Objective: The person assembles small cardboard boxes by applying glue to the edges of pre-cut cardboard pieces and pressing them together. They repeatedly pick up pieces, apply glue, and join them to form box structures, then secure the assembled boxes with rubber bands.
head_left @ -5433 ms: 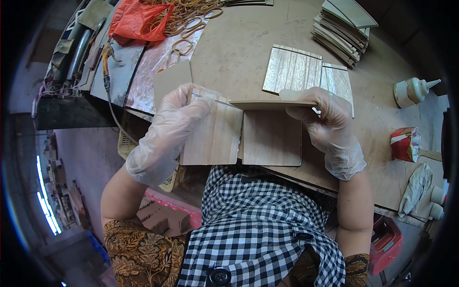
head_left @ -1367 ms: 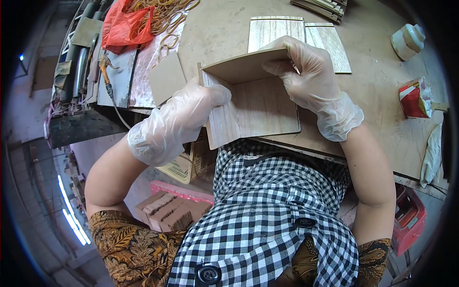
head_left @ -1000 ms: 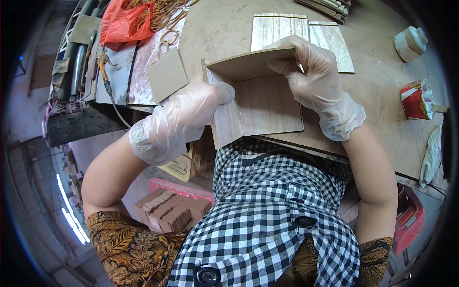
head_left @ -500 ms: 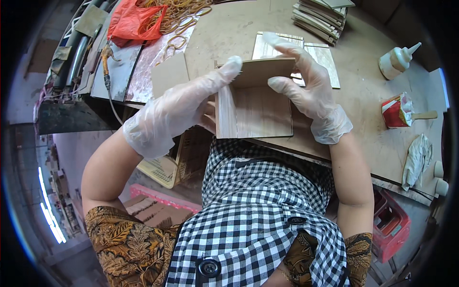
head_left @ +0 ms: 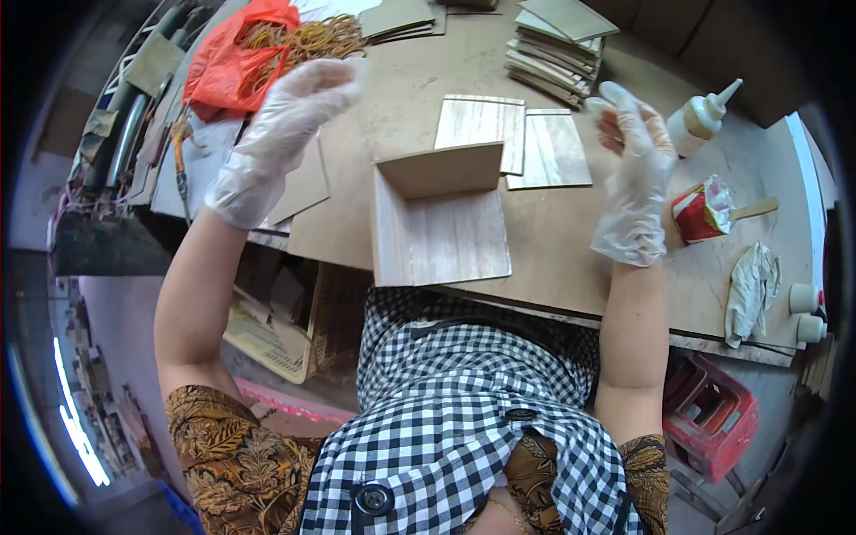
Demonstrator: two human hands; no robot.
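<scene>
A partly assembled wooden box (head_left: 446, 227) rests on the table's front edge, its base, left side and back panel joined, untouched by either hand. My left hand (head_left: 290, 125), in a translucent glove, is raised left of the box beside the rubber bands; its loosely stretched fingers are slightly blurred and no held thing shows. My right hand (head_left: 637, 165), gloved alike, hovers right of the box, near a white squeeze bottle (head_left: 695, 125). Its fingers are apart and partly bent, holding nothing. Two grooved wooden panels (head_left: 553, 152) lie just behind the box.
A stack of thin boards (head_left: 555, 58) stands at the back. A red bag (head_left: 214, 67) and tangled rubber bands (head_left: 312, 40) are at back left. A red-and-white carton (head_left: 700, 214) with a wooden stick and a crumpled glove (head_left: 752, 290) lie at right. A red stool (head_left: 713, 419) stands below.
Both hands have let go of the box, which now rests on the table. My left hand has moved up and left, my right hand to the right. The view has shifted slightly.
</scene>
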